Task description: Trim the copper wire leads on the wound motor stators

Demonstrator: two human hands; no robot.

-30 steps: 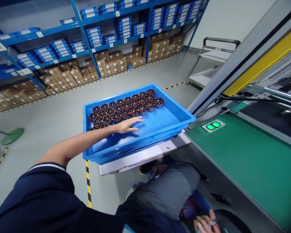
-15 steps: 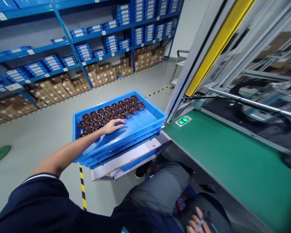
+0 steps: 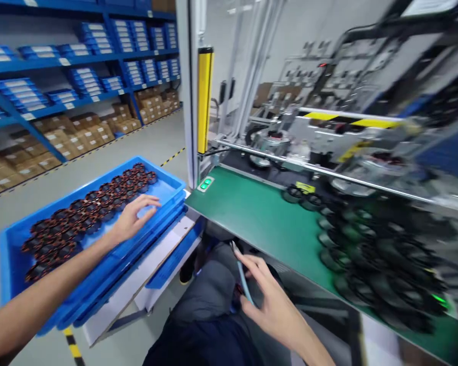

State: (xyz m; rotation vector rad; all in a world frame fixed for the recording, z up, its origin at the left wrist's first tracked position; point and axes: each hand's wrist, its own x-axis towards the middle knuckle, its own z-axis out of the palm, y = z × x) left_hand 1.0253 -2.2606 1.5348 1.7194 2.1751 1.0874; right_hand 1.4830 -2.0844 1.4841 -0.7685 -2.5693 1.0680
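My left hand [image 3: 135, 218] is over the near side of a blue tray [image 3: 171, 184], its fingers stretched out and holding nothing. Beside it, rows of small black motor stators with copper windings [image 3: 93, 203] fill much of the tray. My right hand [image 3: 265, 290] is above my lap, in front of the green bench top [image 3: 255, 208]. Its fingers are closed around slim pliers [image 3: 243, 279] with a pale blue handle, the metal tip pointing away from me. The jaws are too small and blurred to make out.
More blue trays are stacked beneath, on a white cart [image 3: 137, 300]. Many black rings [image 3: 370, 254] lie blurred on the right of the bench. A metal rail [image 3: 320, 166] and machine fixtures stand behind it. Green-lit buttons [image 3: 206, 184] sit at the bench's left corner; blue shelves [image 3: 87, 96] stand beyond.
The view has swung right, bringing more of the bench and the black rings into sight. My right hand has risen with the pliers from low by my lap. My left hand has lifted slightly, still open.
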